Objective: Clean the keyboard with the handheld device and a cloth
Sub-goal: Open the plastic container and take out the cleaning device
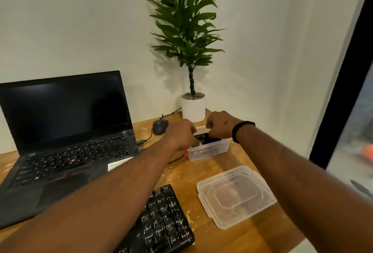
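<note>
Both hands reach into the clear box (210, 150). The left hand (179, 136) and right hand (221, 124) curl their fingers around a black device (203, 139) between them. It looks small, hard and light; hold its sides. The dusty keyboard (161, 224) lies well behind the fingers.

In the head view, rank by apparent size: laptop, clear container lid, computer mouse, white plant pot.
1. laptop
2. clear container lid, though it lies nearer the camera
3. white plant pot
4. computer mouse, smallest
</note>
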